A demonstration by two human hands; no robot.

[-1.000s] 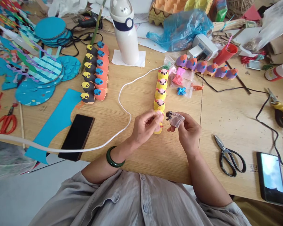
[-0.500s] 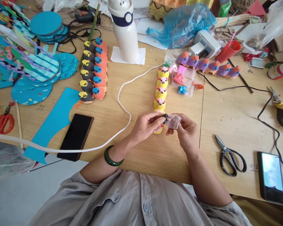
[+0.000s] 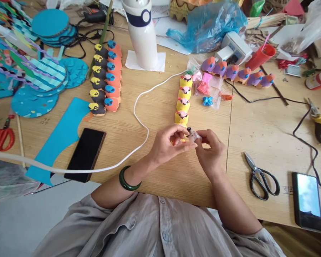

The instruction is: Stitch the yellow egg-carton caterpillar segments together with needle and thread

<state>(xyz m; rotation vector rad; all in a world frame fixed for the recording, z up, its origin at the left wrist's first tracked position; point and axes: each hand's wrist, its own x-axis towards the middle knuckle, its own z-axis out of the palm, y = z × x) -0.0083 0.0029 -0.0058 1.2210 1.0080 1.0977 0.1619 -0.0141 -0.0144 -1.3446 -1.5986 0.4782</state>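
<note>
A small clear plastic bag (image 3: 194, 135) with something black in its left end is between my hands. My right hand (image 3: 210, 148) is closed, pinching the bag's right end between thumb and fingers. Around the left end is my left hand (image 3: 168, 144), its thumb stretched out below and its curled fingers apart from it, close to the black bit. Beneath the hands runs a row of yellow egg-carton cups (image 3: 183, 103) with pink tops and small black marks; my left hand hides its near end. A dark green bangle (image 3: 128, 180) circles my left wrist.
Small bags of coloured clay (image 3: 205, 84) lie beside the yellow row. Black-handled scissors (image 3: 259, 176) and a lit phone (image 3: 307, 201) are on the right. A dark phone (image 3: 86, 153), a white cable (image 3: 139, 142) and black and orange cup rows (image 3: 105, 76) are left; a white bottle (image 3: 143, 44) stands behind.
My left thumb has come away from the black end of the bag and stretched right, and its fingers have loosened. My right hand keeps its pinch, and the bag looks more bunched.
</note>
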